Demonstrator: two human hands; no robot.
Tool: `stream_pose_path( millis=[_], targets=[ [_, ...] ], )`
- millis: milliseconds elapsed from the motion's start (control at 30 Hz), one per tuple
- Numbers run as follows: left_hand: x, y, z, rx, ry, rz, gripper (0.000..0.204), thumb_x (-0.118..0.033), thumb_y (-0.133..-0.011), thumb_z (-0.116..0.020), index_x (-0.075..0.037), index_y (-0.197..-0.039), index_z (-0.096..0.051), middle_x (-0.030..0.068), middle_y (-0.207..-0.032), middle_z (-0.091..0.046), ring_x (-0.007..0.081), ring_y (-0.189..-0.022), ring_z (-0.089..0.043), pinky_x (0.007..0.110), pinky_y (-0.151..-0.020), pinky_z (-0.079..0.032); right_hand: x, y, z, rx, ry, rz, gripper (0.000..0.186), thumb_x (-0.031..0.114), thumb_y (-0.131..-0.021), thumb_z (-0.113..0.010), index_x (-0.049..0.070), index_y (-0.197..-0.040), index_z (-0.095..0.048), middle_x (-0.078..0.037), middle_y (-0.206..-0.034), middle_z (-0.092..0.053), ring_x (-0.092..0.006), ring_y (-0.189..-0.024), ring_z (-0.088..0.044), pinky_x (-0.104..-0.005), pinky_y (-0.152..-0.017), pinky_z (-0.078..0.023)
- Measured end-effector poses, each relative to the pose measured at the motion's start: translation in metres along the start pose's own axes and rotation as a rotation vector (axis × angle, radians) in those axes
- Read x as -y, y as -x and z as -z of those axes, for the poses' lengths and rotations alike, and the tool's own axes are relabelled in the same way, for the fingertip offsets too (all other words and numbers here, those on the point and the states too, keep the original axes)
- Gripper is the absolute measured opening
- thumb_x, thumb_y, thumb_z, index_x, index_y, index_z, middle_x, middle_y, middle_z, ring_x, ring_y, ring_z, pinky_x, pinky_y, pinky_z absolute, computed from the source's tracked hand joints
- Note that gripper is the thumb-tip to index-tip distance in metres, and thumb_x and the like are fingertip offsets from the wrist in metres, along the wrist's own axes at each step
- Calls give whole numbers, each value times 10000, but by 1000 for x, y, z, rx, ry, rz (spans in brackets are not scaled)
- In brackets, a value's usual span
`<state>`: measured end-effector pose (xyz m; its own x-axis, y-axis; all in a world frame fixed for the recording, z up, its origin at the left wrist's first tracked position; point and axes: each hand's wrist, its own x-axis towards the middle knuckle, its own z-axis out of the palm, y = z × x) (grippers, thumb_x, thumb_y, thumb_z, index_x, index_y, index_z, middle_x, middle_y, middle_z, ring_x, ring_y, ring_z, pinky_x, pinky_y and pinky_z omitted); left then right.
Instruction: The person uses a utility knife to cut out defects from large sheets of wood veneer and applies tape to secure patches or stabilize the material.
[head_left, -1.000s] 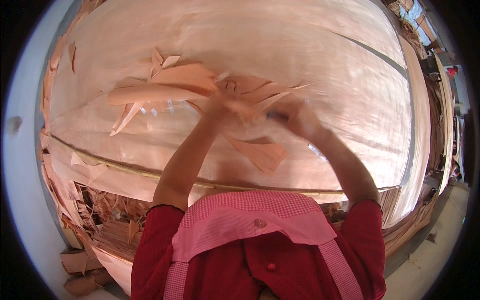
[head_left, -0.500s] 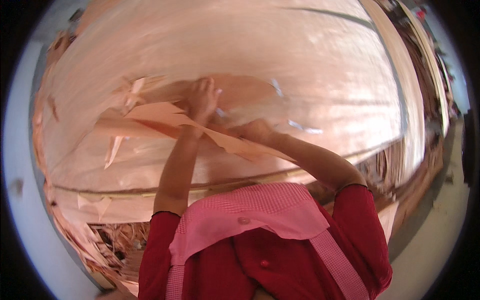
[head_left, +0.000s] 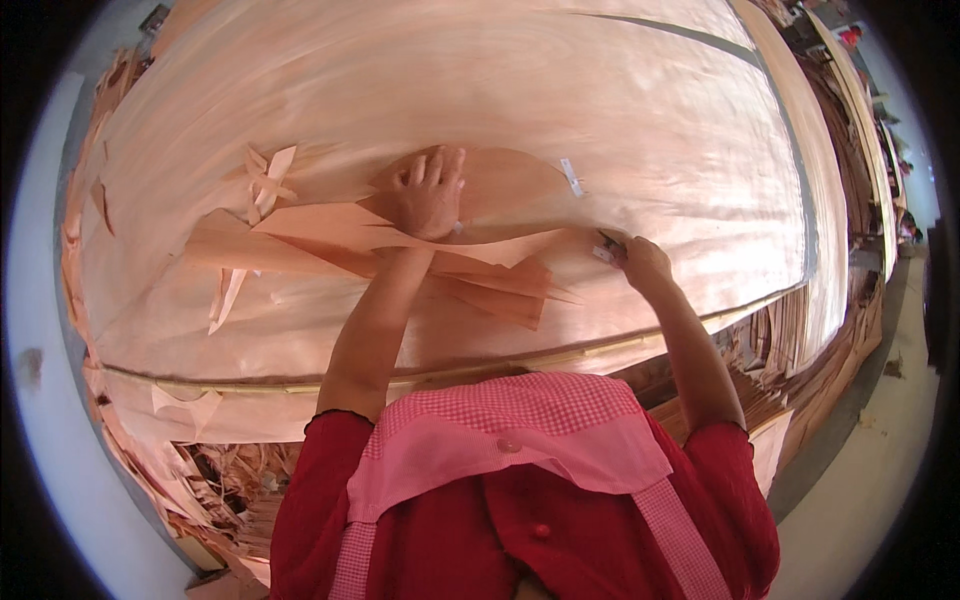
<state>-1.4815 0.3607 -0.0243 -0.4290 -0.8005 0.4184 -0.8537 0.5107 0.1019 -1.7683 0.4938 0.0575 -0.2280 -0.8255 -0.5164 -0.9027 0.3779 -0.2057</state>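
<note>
While left hand (head_left: 428, 192) presses flat, right hand (head_left: 640, 260) pinches veneer strip (head_left: 400, 232) lying left-right.

Much open surface is seen on the large veneer sheet (head_left: 620, 110) beyond the hands, toward its far and right edges. The near left part is crowded by loose veneer strips (head_left: 330, 235) and small offcuts (head_left: 265, 180), which lie across the way. The middle is occupied by the left hand (head_left: 425, 190), pressed flat. The right hand (head_left: 640, 262) is placed just beside the strips' right end. Scrap piles (head_left: 215, 480) are found below the sheet's near edge.
</note>
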Motion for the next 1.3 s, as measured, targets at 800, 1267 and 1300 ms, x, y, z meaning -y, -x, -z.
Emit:
stream_pose_path(
  millis=[800, 1267, 1300],
  targets=[
    [-11, -27, 0, 180, 78, -5, 444, -255, -688, -584, -132, -1114, -557, -11, -1231, -470, 234, -1028, -469, 497, -730, -381, 158, -118, -3, 253, -998, -86, 161, 156, -832, -587, 3, -790, -561, -51, -615, -547, -143, -506, -528, -287, -395, -423],
    [9, 2, 64, 171, 224, 89, 498, -275, -784, -580, -167, -1250, -441, 104, -1310, -395, 321, -1172, -382, 548, -857, -326, 137, -97, 19, 207, -760, 208, 106, 110, -843, -531, 6, -853, -552, -96, -693, -605, -166, -590, -600, -281, -496, -498],
    [10, 20, 94, 118, 225, 160, 539, -271, -794, -576, -152, -1287, -394, 109, -1316, -388, 322, -1173, -385, 549, -872, -310, 132, -85, 5, 310, -962, 145, 117, 121, -851, -542, 5, -856, -538, -74, -679, -591, -142, -566, -585, -258, -467, -490]
  ],
)
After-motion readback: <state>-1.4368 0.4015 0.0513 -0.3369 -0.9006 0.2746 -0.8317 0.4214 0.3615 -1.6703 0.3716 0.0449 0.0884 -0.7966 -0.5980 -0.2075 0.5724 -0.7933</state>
